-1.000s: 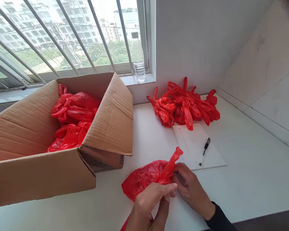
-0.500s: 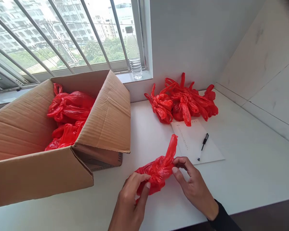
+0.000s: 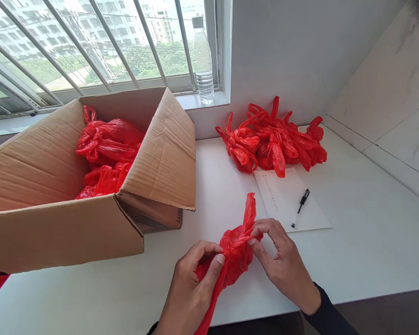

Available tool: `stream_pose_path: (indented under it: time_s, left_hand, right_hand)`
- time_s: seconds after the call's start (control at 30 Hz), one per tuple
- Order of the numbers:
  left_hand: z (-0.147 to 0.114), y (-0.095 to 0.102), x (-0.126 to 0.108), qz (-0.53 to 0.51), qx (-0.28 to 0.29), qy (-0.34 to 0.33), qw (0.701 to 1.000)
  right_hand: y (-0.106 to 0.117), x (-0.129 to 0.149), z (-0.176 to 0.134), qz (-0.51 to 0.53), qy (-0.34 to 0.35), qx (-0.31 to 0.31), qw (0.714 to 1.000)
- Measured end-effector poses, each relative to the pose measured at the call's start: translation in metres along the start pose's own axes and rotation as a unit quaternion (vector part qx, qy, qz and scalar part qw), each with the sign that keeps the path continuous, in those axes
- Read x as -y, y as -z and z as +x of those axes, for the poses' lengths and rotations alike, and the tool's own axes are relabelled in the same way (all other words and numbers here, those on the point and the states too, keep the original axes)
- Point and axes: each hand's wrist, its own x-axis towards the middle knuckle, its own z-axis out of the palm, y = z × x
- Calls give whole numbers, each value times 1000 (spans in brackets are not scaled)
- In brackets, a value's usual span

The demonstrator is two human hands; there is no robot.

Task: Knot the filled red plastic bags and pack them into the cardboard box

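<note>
A red plastic bag (image 3: 235,265), bunched and knotted near its middle, rests on the white table in front of me. My left hand (image 3: 199,274) pinches it close to the knot, and a long strip of the bag hangs down past that hand toward the table's front edge. On the other side, my right hand (image 3: 277,251) pinches a twisted piece of the bag between thumb and fingertips. One handle loop stands up above the knot. What the bag contains is hidden.
At the left, an open cardboard box (image 3: 167,172) holds several red bags (image 3: 113,139). More tied red bags (image 3: 275,144) lie against the back wall. A paper sheet (image 3: 286,204) with a black pen (image 3: 301,207) lies before them. A water bottle (image 3: 204,65) stands on the windowsill.
Both hands now pinch the bag, the right having closed on a twisted piece of it. A long strip now trails below my left hand. The view has shifted slightly.
</note>
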Motion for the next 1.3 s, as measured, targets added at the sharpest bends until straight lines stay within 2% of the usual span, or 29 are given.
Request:
stream_pose_path:
  time_s: [0.2, 0.27, 0.37, 0.47, 0.57, 0.7, 0.87, 0.93, 1.03, 1.13, 1.2, 1.3]
  left_hand:
    - [5, 3, 3, 5, -6, -2, 1000]
    - [7, 2, 4, -8, -3, 1, 1000]
    - [8, -2, 5, -36, 8, 0, 999]
    - [9, -5, 7, -30, 22, -16, 999]
    - [9, -6, 9, -8, 22, -27, 999]
    - [5, -6, 7, -10, 1, -13, 1000]
    - [2, -4, 4, -27, -21, 9, 999]
    - [2, -4, 2, -27, -37, 7, 999]
    - [1, -7, -1, -24, -50, 6, 998]
    - [0, -9, -4, -37, -39, 12, 998]
    - [-1, -9, -4, -40, -30, 17, 999]
    - [-1, -6, -1, -38, -23, 34, 998]
  right_hand:
    - [-2, -2, -4, 9, -73, -9, 997]
    - [-2, -1, -5, 3, -77, -20, 997]
    - [-4, 2, -7, -36, -13, -25, 999]
    - [-8, 4, -6, -70, 62, 14, 996]
    - [-9, 4, -4, -62, 69, 40, 995]
    - [-4, -1, -2, -41, -2, 43, 998]
    - [5, -3, -6, 12, -178, 26, 984]
    - [8, -1, -8, 20, -195, 31, 980]
    - [8, 5, -10, 6, -155, 36, 987]
    - [5, 10, -9, -16, -58, 66, 996]
    - [5, 13, -7, -17, -20, 89, 996]
    - [10, 14, -6, -13, -60, 84, 995]
